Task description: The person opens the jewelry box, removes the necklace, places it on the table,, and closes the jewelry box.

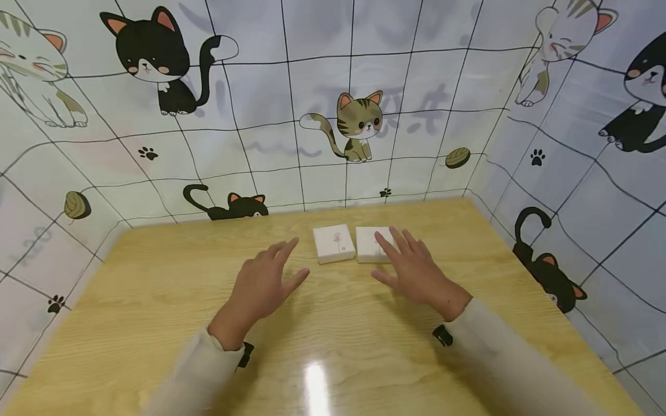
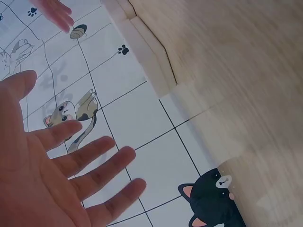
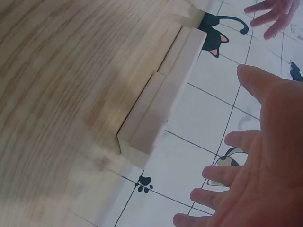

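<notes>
fingers point(image 2: 104, 175) wide apart on left hand point(image 1: 260, 287) and right hand point(image 1: 418, 276), near two white boxes point(image 1: 330, 245)

The left box point(image 1: 334, 244) and right box point(image 1: 367, 245) are standing just beside each other, leaving hardly any passage between. Behind them a narrow strip of tabletop point(image 1: 171, 271) is running to the wall covering point(image 1: 322, 84), which is barring the rear. An open lane is leading between the left hand point(image 1: 262, 286) and right hand point(image 1: 413, 268), the latter partly obstructing the right box in the head view. Wider room is lying leftward.
</notes>
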{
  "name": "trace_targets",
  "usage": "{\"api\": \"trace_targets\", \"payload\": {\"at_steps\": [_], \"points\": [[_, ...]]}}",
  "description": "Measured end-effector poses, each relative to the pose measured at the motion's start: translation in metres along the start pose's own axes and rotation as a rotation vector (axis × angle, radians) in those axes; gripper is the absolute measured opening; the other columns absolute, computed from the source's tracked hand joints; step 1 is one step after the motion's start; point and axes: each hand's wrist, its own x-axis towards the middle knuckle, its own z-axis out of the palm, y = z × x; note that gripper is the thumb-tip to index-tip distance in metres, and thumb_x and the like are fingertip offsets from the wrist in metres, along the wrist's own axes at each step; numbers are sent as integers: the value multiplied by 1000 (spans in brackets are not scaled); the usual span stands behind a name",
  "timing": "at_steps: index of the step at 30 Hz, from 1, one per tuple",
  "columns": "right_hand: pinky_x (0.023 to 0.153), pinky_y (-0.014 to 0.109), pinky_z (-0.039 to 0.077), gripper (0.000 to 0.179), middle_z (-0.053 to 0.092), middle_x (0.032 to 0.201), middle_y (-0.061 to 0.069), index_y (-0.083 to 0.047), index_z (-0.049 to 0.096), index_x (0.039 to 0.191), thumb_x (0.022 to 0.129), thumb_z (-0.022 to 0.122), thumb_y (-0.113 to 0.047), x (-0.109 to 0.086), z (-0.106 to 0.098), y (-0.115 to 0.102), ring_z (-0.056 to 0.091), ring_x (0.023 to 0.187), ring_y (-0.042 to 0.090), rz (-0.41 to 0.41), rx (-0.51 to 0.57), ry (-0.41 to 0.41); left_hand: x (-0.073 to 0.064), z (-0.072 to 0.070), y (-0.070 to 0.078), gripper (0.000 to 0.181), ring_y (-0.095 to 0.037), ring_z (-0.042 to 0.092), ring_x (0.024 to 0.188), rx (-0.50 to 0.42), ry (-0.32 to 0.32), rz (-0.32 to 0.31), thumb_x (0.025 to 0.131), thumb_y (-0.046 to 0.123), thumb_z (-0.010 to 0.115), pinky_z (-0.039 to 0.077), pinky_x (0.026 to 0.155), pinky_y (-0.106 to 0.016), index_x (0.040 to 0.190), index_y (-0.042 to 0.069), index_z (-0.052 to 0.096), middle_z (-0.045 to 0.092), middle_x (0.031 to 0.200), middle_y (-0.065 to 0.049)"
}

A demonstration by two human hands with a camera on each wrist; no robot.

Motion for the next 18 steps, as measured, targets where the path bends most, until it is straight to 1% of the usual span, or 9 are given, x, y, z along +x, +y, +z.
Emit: {"api": "trace_targets", "payload": {"at_steps": [2,4,7,9,11,12,14,18], "points": [[117,69,11,82,7,167,20,-18,17,161,98,57,-51,4,-2,4,6,152,48,-2,-8,-4,-4,-1,4,66,-36,62,118,6,14,6,97,57,55,49,93,-58,151,22,44,57,143,-11],[118,68,11,81,8,167,20,-17,18,161,98,57,-50,7,-3,7,6,152,48,-2,-7,-4,-7,0,9,59,-33,66,111,17,40,20,96,54,58,53,89,-53,145,21,52,62,135,-9],[117,69,13,82,10,166,22,-16,18,161,98,59,-49,12,-3,15,8,152,49,2,6,-4,-11,1,14,49,-29,70,98,36,101,56,94,49,64,56,79,-47,134,21,62,69,123,-7],[116,69,15,82,11,166,23,-15,19,161,98,59,-48,15,-2,20,10,151,49,7,33,-10,-13,2,18,39,-24,71,88,33,139,83,93,45,68,56,70,-40,124,21,68,72,111,-3],[115,70,17,83,11,165,24,-14,18,161,97,60,-48,19,0,25,12,150,51,11,67,-30,-16,4,22,30,-18,69,77,24,159,109,91,41,71,53,61,-33,114,21,72,73,98,2],[115,70,17,84,11,165,25,-13,18,161,97,60,-49,21,1,27,12,150,51,14,82,-41,-17,5,23,26,-15,68,73,20,162,121,91,39,72,50,58,-30,109,21,72,72,93,4],[115,70,17,84,11,165,26,-12,18,161,97,60,-48,26,1,31,13,150,51,19,121,-70,-19,7,27,18,-10,62,65,10,146,132,91,38,72,45,54,-24,99,21,72,70,83,7],[115,70,19,87,11,164,27,-10,20,160,95,64,-47,36,1,38,14,149,51,29,156,-114,-21,12,35,15,-4,55,58,9,93,136,92,37,71,40,52,-21,92,22,69,68,80,7]]}}
